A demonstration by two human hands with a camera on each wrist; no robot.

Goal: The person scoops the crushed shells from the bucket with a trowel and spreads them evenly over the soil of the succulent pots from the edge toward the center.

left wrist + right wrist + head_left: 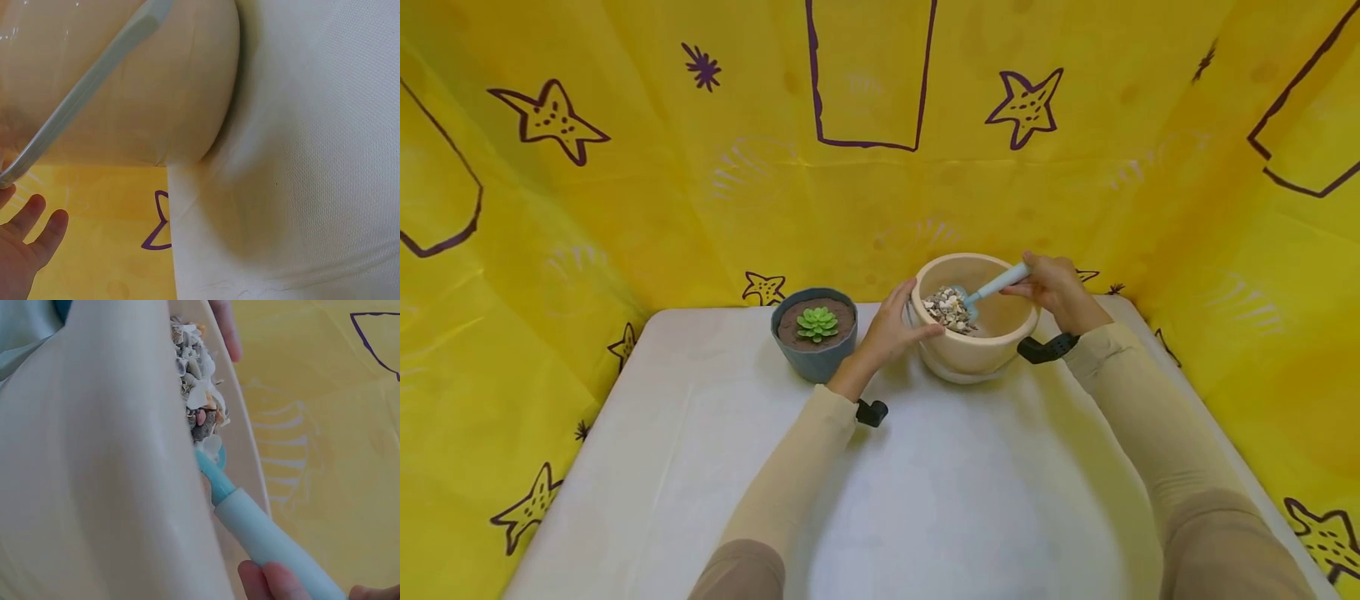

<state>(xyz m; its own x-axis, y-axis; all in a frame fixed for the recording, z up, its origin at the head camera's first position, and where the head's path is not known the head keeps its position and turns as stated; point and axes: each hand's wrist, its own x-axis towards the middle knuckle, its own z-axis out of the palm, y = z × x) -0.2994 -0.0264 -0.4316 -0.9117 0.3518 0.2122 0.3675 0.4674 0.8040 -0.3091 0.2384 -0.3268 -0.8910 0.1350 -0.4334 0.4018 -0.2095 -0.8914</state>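
A cream bucket stands near the table's back edge, with small shells heaped at the left inside it. My left hand rests against its left side, thumb at the front of the rim and fingers towards the back. In the left wrist view, straight, spread fingers show beside the end of the pale bucket handle. Over the right rim, my right hand pinches the handle of a light-blue toy shovel. The shovel's blade lies against the shells, partly hidden by the rim in the right wrist view.
Left of the bucket stands a blue-grey pot holding brown filling and a green succulent. A white-covered table lies under both. Yellow patterned cloth hangs behind and at both sides.
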